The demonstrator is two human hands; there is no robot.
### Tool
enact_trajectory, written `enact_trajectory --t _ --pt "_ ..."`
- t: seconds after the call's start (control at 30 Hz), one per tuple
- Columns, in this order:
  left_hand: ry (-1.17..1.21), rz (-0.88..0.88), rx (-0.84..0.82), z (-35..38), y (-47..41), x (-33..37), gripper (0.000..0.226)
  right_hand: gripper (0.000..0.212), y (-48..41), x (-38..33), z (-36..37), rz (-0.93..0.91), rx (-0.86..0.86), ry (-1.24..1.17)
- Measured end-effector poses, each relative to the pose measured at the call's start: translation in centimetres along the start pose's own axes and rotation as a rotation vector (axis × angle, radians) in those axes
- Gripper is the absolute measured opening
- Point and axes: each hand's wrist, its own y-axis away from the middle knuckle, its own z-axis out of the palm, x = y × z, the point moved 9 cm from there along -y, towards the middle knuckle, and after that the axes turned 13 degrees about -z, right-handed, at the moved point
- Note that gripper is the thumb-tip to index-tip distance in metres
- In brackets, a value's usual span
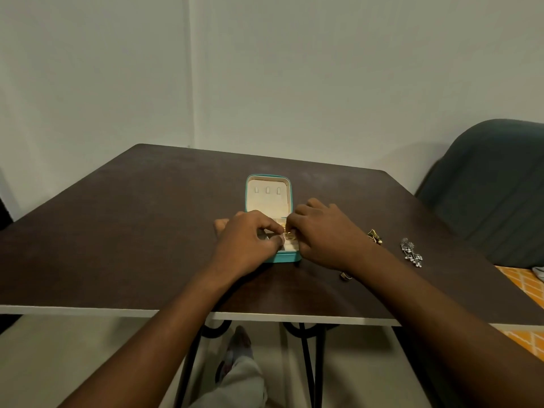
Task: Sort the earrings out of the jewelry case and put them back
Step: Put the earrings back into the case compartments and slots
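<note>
A small teal jewelry case (268, 179) lies open in the middle of the dark table, its cream lid flat at the back. Both my hands meet over its front tray. My left hand (250, 240) and my right hand (319, 231) pinch a small gold earring (289, 234) between their fingertips, just above the tray. Most of the tray is hidden under my hands. On the table to the right lie a gold earring (374, 236), a silver beaded earring (412, 253) and a small dark ring-like piece (345, 275) beside my right wrist.
The dark table (147, 231) has a pale front edge near me. A dark green chair (494, 187) stands at the right. An orange patterned cloth (521, 284) shows past the table's right side. My leg and foot show below.
</note>
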Motion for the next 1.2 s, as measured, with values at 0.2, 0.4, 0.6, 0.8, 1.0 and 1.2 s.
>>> enact_trajectory --t 0.2,0.4,0.6,0.8,1.0,1.2 --pt "-0.119 -0.005 0.032 -0.1 -0.1 0.1 0.017 0.032 0.0 -0.2 0.7 0.035 0.014 -0.106" --pt "-0.236 0.028 0.036 0.1 0.2 0.6 0.022 0.022 0.9 0.9 0.2 0.128 0.096 -0.242" --pt "-0.239 0.052 0.059 -0.2 0.3 1.0 0.022 0.03 0.5 0.8 0.8 0.071 0.048 -0.186" --pt "-0.245 0.064 0.064 -0.3 0.5 1.0 0.022 0.031 1.4 1.3 1.6 0.171 0.087 -0.334" --pt "-0.243 0.082 0.059 0.0 0.9 1.5 0.021 0.017 1.7 2.2 1.5 0.305 0.175 -0.505" --pt "-0.272 0.058 0.032 -0.3 1.0 1.8 0.023 0.017 2.3 2.6 1.9 0.337 0.203 -0.618"
